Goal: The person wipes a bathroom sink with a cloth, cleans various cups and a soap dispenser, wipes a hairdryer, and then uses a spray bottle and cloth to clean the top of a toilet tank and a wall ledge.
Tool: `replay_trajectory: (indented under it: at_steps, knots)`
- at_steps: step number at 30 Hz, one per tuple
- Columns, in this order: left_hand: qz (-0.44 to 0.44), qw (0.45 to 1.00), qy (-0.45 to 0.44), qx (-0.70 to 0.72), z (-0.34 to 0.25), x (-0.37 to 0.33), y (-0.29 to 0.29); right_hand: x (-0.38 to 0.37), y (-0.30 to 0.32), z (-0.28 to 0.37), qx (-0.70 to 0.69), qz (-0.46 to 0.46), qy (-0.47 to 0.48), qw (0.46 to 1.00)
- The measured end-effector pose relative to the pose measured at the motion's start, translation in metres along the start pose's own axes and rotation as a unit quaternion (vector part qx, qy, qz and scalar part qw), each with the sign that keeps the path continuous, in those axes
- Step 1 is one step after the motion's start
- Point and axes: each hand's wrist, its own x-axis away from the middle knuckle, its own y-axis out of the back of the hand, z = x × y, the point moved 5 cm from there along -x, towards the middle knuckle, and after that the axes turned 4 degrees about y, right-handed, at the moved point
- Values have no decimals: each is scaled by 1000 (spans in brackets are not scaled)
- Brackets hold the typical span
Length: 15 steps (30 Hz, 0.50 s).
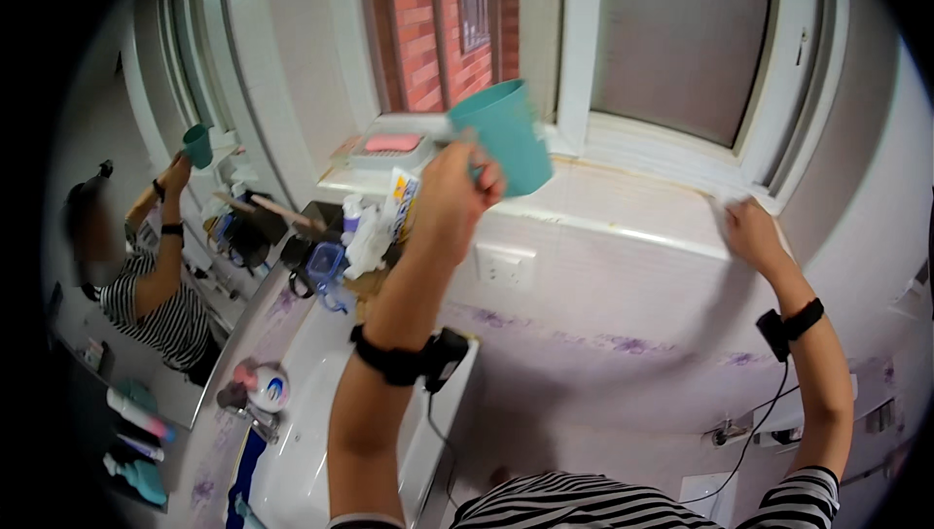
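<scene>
A teal mug (516, 140) is raised over the window sill, slightly tilted. My left hand (457, 184) is closed round its handle, and the mug also shows in the mirror. At the right end of the pale sill (632, 203), my right hand (754, 229) is closed and rests against the surface. Something whitish shows at its fingertips, too small and blurred to name. Behind the mug, a pink soap bar (392, 143) lies in a pale soap dish (375, 158) on the sill's left part.
Below the sill's left end stand a toothpaste tube (401, 200), a blue clear container (326, 261) and other toiletries. A white basin (311, 432) has a tap (261, 421) and a pump bottle (268, 389). A wall socket (506, 266) sits under the sill; a mirror (146, 237) is left.
</scene>
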Motion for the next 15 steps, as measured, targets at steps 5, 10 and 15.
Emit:
replay_trajectory:
  at_steps: [5,10,15]
  knots:
    - [41,996,80,13,22,-14,-29,-20,11,173,-193,-157,159,955]
    - [103,989,94,58,41,-18,-58,-9,8,221,-193,-205,218,935]
    - [128,984,102,71,56,-3,-87,24,15,190,-300,-169,165,924]
